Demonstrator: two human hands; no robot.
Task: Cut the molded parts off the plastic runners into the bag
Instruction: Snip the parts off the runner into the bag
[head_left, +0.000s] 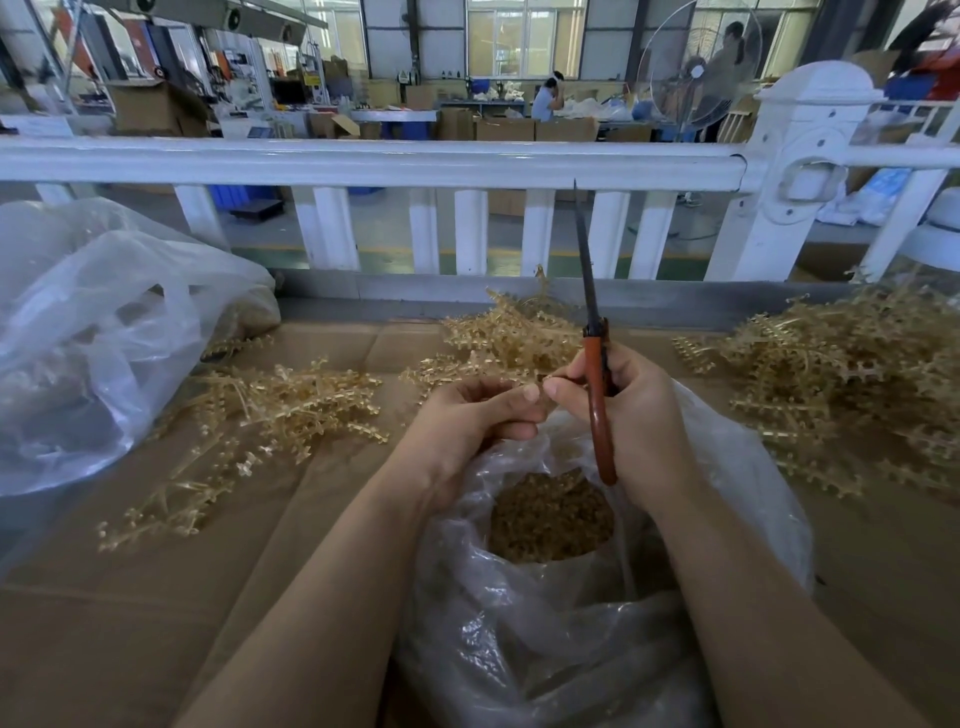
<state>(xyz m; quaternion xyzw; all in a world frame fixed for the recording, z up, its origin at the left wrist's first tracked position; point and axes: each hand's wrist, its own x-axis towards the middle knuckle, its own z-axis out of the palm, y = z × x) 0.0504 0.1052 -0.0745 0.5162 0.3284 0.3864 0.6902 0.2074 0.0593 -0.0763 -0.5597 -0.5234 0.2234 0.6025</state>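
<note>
My right hand (639, 415) grips red-handled scissors (597, 395), blades closed and pointing up toward the railing. My left hand (467, 415) is curled, its fingertips meeting my right thumb and forefinger around a small amber piece I can barely make out. Both hands hover over a clear plastic bag (519, 634) whose open mouth shows a heap of cut amber parts (550, 514). Amber plastic runners lie in piles on the cardboard: one at left (260, 415), one behind my hands (509, 338), a large one at right (857, 374).
The work surface is flattened cardboard (130, 623). A second, bulky clear bag (93, 338) sits at far left. A white railing (415, 161) runs across behind the table, with a factory floor, boxes, a fan and people beyond.
</note>
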